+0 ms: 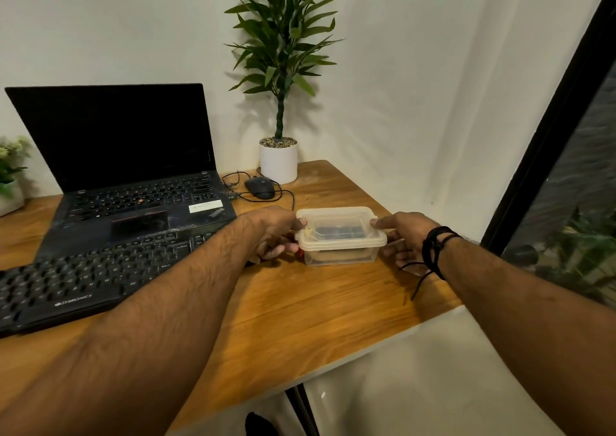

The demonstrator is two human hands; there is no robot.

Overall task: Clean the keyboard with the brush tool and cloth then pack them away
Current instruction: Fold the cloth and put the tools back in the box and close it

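Two hands clasp a small clear plastic box (340,235) from either side: the left hand (275,233) has its thumb on the lid's rim and its fingers curled under the lip, and the right hand (405,238) mirrors it, thumb on top and fingers against the wall. The lid is on; something dark shows through it, too blurred to name. The box is rectangular with rounded corners, and it rests on a smooth wooden table (300,319). Bare wood runs from both hands toward the person, ending at the table's near edge; just beyond the right hand the top stops at its right edge. Left of the left hand lies a black keyboard (83,279), its corner beside the wrist. Farther off stand a laptop (126,168), a mouse (260,187) and a white potted plant (278,162).
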